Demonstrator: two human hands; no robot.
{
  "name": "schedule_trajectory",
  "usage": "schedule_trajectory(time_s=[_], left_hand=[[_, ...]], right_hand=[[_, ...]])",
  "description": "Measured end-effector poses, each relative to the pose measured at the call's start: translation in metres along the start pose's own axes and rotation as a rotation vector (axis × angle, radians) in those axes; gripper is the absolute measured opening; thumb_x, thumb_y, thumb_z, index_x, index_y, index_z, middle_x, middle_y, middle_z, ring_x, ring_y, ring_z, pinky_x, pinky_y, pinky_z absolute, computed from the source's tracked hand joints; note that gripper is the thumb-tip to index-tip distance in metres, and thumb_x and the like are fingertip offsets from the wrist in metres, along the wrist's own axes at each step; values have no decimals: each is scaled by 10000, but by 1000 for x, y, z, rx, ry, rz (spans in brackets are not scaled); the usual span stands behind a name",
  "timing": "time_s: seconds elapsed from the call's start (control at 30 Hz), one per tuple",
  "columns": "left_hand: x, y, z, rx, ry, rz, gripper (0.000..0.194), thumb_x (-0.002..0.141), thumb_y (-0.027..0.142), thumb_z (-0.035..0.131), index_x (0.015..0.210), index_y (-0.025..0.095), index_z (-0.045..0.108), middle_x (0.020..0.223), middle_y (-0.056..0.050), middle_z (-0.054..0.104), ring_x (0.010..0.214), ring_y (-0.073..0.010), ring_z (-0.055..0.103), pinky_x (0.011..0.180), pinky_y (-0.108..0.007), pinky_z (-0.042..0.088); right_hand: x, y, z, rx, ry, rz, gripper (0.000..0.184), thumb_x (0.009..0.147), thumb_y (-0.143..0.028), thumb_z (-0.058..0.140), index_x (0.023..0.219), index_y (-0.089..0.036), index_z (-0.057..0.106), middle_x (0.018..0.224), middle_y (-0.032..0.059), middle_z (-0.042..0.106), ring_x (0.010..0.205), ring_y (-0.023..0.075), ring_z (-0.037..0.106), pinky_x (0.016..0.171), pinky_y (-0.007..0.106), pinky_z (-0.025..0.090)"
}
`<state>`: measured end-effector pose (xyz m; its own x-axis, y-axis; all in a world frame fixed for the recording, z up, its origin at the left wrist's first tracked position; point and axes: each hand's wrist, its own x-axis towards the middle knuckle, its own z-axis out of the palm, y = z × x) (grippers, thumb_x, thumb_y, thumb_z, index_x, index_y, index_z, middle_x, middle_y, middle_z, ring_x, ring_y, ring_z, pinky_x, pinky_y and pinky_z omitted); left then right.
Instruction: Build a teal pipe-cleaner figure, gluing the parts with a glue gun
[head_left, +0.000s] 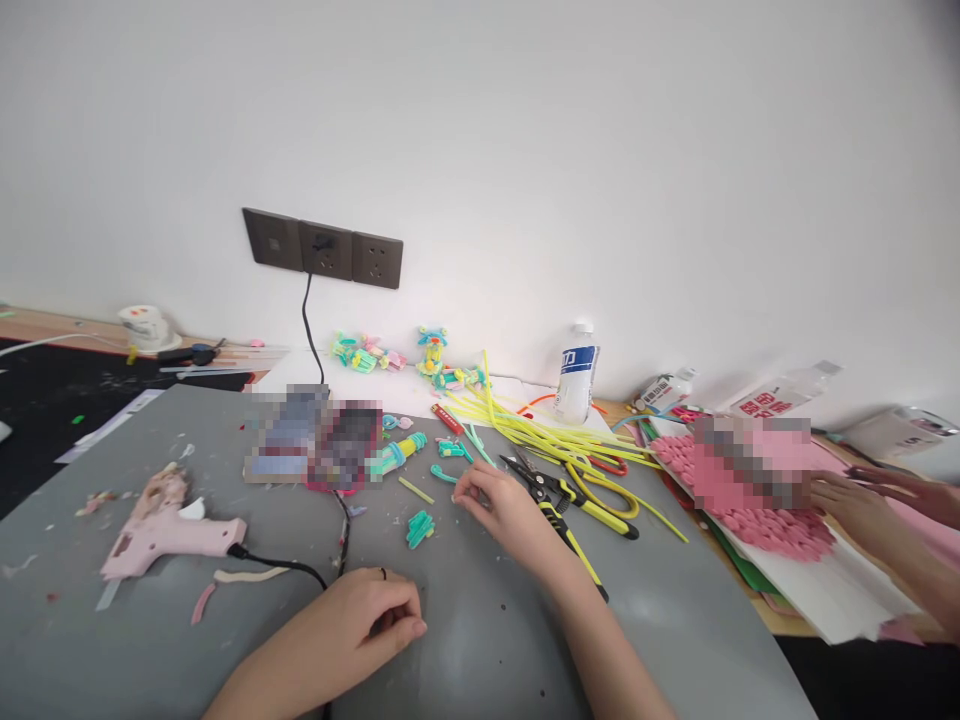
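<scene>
My left hand (358,625) rests on the grey mat (465,640) near the front edge, fingers curled loosely inward, a ring on one finger; nothing shows in it. My right hand (499,505) reaches forward over the mat, fingertips pinched together at a tiny piece I cannot make out. A small teal twisted piece (420,527) lies just left of that hand. Pliers with yellow-and-black handles (559,498) lie right beside it.
A pink glue gun (161,530) lies at left, its black cord (289,567) running by my left hand. Yellow pipe cleaners (540,430), a bottle (576,372), small figures (431,352) and wall sockets (322,248) stand behind. Another person's hands (862,495) work on a pink board (750,520) at right.
</scene>
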<state>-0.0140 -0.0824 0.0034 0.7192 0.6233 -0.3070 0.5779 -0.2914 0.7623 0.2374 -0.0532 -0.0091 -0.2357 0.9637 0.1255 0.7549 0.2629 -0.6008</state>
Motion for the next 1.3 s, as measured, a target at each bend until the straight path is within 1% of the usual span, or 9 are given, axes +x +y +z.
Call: schedule_trajectory(time_s=[0.17, 0.3, 0.4, 0.6, 0.9, 1.03, 1.3], left_hand=[[0, 0, -1, -6, -13, 1, 245, 959, 330, 489, 800, 205, 628, 780, 14, 617, 782, -165, 560, 706, -228, 360], [1, 0, -1, -12, -9, 4, 248, 961, 333, 490, 802, 205, 631, 780, 16, 614, 784, -163, 557, 708, -226, 358], [2, -1, -1, -19, -9, 7, 238, 956, 327, 497, 801, 204, 629, 781, 18, 614, 785, -161, 560, 708, -225, 358], [1, -2, 0, -24, -3, 15, 227, 953, 308, 498, 799, 203, 628, 776, 21, 616, 779, -157, 563, 704, -224, 354], [-1, -3, 0, -34, 1, 21, 212, 948, 298, 506, 794, 205, 618, 774, 24, 607, 773, -154, 563, 696, -219, 352], [0, -3, 0, -35, -2, 22, 208, 948, 290, 508, 797, 205, 623, 777, 23, 611, 775, -154, 563, 702, -218, 355], [-1, -4, 0, -35, -3, 21, 219, 953, 302, 502, 803, 209, 631, 786, 17, 617, 778, -160, 567, 699, -227, 360]], right_hand=[[24, 0, -12, 54, 56, -6, 125, 904, -159, 615, 798, -199, 667, 834, 14, 582, 757, 171, 555, 714, 271, 409], [43, 3, -7, 37, 41, -8, 118, 903, -178, 628, 796, -192, 676, 861, 28, 631, 755, 173, 568, 739, 289, 397], [50, 5, -1, 23, 16, -20, 143, 913, -192, 613, 784, -193, 673, 880, 35, 650, 738, 174, 569, 759, 307, 389], [51, 6, 6, -28, 3, -35, 183, 952, -232, 556, 810, -195, 665, 895, 54, 662, 765, 195, 568, 824, 356, 366], [51, 9, 11, -67, 8, -25, 137, 924, -147, 606, 809, -184, 669, 844, 19, 615, 754, 172, 566, 782, 320, 320], [50, 7, 11, -69, 0, -31, 133, 921, -148, 623, 803, -188, 671, 849, 19, 622, 751, 170, 570, 784, 321, 321], [47, 4, 12, -57, 12, -52, 141, 882, -128, 660, 756, -193, 670, 785, 7, 610, 739, 175, 578, 762, 317, 339]])
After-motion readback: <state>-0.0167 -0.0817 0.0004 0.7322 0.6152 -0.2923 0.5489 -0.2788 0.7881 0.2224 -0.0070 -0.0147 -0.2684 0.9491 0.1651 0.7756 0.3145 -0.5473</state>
